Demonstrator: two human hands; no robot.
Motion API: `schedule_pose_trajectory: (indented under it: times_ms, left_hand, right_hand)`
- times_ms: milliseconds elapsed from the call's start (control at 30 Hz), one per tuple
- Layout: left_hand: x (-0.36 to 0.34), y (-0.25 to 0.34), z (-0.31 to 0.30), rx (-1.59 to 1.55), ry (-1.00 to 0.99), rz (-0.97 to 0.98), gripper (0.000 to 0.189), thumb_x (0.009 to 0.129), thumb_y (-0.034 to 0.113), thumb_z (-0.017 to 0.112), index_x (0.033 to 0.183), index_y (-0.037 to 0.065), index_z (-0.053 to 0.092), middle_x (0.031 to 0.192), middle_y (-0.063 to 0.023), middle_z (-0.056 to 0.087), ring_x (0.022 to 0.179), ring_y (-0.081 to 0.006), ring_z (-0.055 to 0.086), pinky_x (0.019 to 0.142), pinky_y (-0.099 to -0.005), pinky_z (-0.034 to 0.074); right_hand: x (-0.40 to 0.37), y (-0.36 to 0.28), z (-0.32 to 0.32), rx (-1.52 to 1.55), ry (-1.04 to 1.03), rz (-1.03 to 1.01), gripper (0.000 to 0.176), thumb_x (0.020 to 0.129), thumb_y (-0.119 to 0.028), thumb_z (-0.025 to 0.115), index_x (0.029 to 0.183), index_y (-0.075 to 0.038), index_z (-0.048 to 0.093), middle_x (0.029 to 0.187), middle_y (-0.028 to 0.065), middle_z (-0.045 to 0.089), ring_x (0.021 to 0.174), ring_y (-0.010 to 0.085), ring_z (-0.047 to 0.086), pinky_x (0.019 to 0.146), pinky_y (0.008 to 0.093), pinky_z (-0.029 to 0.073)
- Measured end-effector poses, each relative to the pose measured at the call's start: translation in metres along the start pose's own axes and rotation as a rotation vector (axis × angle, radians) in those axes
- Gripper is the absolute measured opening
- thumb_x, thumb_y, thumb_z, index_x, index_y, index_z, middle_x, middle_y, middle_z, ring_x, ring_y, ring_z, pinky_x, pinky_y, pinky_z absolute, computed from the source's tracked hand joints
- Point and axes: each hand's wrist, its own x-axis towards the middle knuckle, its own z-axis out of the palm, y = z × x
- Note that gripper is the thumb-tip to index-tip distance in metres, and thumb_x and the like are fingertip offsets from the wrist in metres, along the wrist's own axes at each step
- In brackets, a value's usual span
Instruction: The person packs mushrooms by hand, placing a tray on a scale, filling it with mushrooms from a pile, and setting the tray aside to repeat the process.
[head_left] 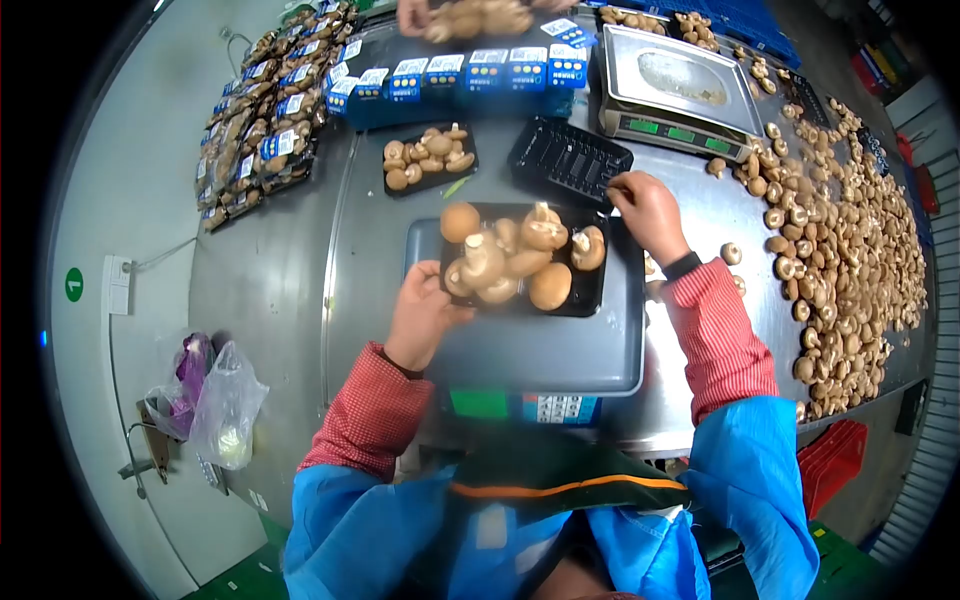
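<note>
A: Edges and room first?

B: Widest stretch of tabletop [270, 290] on the left, between the wall and the scale [600, 350]. Tighter on the right: a few loose mushrooms, then the big heap [850, 260]. Hemmed in ahead by a small tray [430, 181], the bare tray [572, 160] and a row of blue labels [410, 80]. Second scale [685, 85] farther off, upper right.

A: And the full tray [588, 292], relative to the left grip [425, 315]?

B: Directly against it. Pinching the left end, near the front corner. Over the far part of the scale's platform, with brown mushrooms [500, 265] piled inside. Resting or slightly lifted? Can't tell.

A: Right grip [652, 215]?

B: Just beyond the full tray's far right corner. Fingertips drawn together, pinching the right end of the bare tray.

A: Hard to make out?

B: Left fingertips, partly hidden by the full tray. Near tabletop edge, partly behind sleeves and apron [560, 470]. Green display [478, 403] on the scale, washed out and unreadable. Another person's hand [412, 15], cut off at the top, next to more blurred mushrooms.
</note>
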Motion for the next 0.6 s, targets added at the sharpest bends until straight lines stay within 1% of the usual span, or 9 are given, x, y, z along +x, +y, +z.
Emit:
schedule_pose_trajectory:
  times_ms: [33,133,167,233,267,367,433,467,600]
  left_hand:
    - [0.009,0.007,-0.001,-0.014,0.001,0.036,0.031,0.090,-0.008,0.040,0.118,0.006,0.038,0.116,-0.0174,0.061,0.089,-0.0229,0.069,0.072,-0.0290,0.061]
    - [0.050,0.029,0.001,-0.019,-0.002,0.135,0.030,0.091,-0.007,0.039,0.118,0.005,0.038,0.115,-0.0167,0.061,0.091,-0.0228,0.067,0.076,-0.0316,0.061]
    - [0.063,0.037,0.004,-0.020,-0.001,0.163,0.030,0.091,-0.008,0.038,0.118,0.005,0.038,0.115,-0.0164,0.061,0.092,-0.0227,0.067,0.077,-0.0320,0.061]
    - [0.091,0.052,0.013,-0.035,-0.016,0.207,0.030,0.092,-0.007,0.039,0.119,0.004,0.039,0.114,-0.0152,0.059,0.095,-0.0227,0.065,0.080,-0.0345,0.060]
    - [0.106,0.057,0.020,-0.042,-0.012,0.219,0.029,0.092,-0.007,0.039,0.119,0.004,0.040,0.115,-0.0150,0.058,0.096,-0.0228,0.064,0.081,-0.0349,0.060]
    - [0.155,0.070,0.039,-0.070,0.004,0.252,0.027,0.094,-0.005,0.041,0.120,0.002,0.041,0.113,-0.0143,0.055,0.095,-0.0235,0.064,0.082,-0.0361,0.060]
    - [0.189,0.079,0.053,-0.066,0.060,0.256,0.028,0.094,-0.005,0.041,0.121,0.001,0.040,0.114,-0.0150,0.055,0.093,-0.0250,0.065,0.083,-0.0368,0.060]
    - [0.205,0.083,0.058,-0.110,0.047,0.258,0.031,0.093,-0.006,0.041,0.123,0.001,0.039,0.114,-0.0161,0.054,0.091,-0.0269,0.066,0.082,-0.0374,0.060]
    - [0.265,0.090,0.082,-0.188,0.072,0.303,0.033,0.091,-0.010,0.038,0.123,-0.004,0.036,0.116,-0.0199,0.054,0.100,-0.0317,0.064,0.086,-0.0427,0.061]
  right_hand:
    - [0.016,0.007,0.009,-0.031,-0.068,-0.034,0.014,0.083,-0.018,0.066,0.086,-0.004,0.068,0.087,0.0152,0.068,0.082,0.0357,0.064,0.075,0.0429,0.051]
    - [0.051,0.027,0.042,-0.148,-0.306,0.022,0.022,0.075,-0.027,0.071,0.082,-0.006,0.069,0.081,0.0171,0.067,0.081,0.0362,0.065,0.073,0.0448,0.052]
    - [0.057,0.033,0.048,-0.147,-0.417,0.042,0.021,0.074,-0.025,0.071,0.080,-0.005,0.069,0.080,0.0181,0.067,0.080,0.0374,0.065,0.073,0.0451,0.052]
    - [0.057,0.056,0.074,-0.102,-0.391,-0.085,0.021,0.074,-0.024,0.071,0.079,-0.004,0.069,0.079,0.0189,0.068,0.078,0.0377,0.066,0.074,0.0445,0.052]
    - [0.053,0.064,0.076,0.024,-0.367,-0.104,0.021,0.074,-0.023,0.071,0.080,-0.003,0.069,0.078,0.0196,0.067,0.077,0.0381,0.066,0.074,0.0444,0.053]
    - [0.053,0.043,0.055,-0.010,-0.498,-0.001,0.019,0.077,-0.021,0.070,0.080,-0.003,0.069,0.080,0.0187,0.067,0.079,0.0362,0.066,0.076,0.0425,0.053]
    - [0.051,0.046,0.059,-0.040,-0.446,-0.140,0.017,0.078,-0.020,0.068,0.081,-0.003,0.070,0.082,0.0181,0.068,0.080,0.0350,0.066,0.077,0.0418,0.053]
    - [0.051,0.048,0.060,-0.037,-0.443,-0.147,0.017,0.080,-0.019,0.067,0.081,-0.002,0.069,0.083,0.0179,0.067,0.080,0.0354,0.066,0.076,0.0423,0.053]
    - [0.049,0.052,0.064,0.019,-0.370,-0.199,0.013,0.078,-0.014,0.064,0.077,-0.001,0.065,0.081,0.0184,0.066,0.079,0.0363,0.065,0.075,0.0432,0.053]
